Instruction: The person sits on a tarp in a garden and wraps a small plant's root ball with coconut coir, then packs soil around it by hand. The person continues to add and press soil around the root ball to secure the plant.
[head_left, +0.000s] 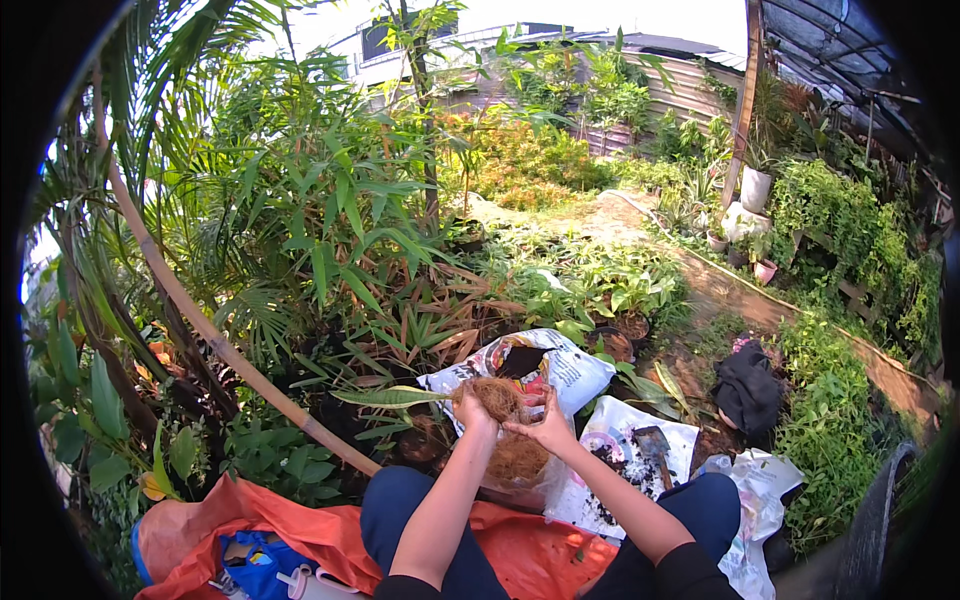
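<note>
My left hand (474, 412) grips a clump of brown coconut fibre (496, 397) above an opened clear plastic bag (556, 484). From the clump a long green leaf with pale margins (394, 397) sticks out to the left; where it ends inside is hidden. At the clump's right side is my right hand (547, 429), thumb and fingers apart; whether it pinches any strands is unclear. More loose coconut fibre (517, 459) fills the bag below. Just beyond lies a white printed sack (581, 371), its mouth open on dark soil (521, 361).
A hand trowel (654, 446) rests on a soil-strewn white sack (679, 435) to the right. Under my legs spreads an orange tarp (517, 529), with a blue bag (262, 566) at left. A bamboo pole (225, 349) slants along the left; black cloth (748, 386) lies at right.
</note>
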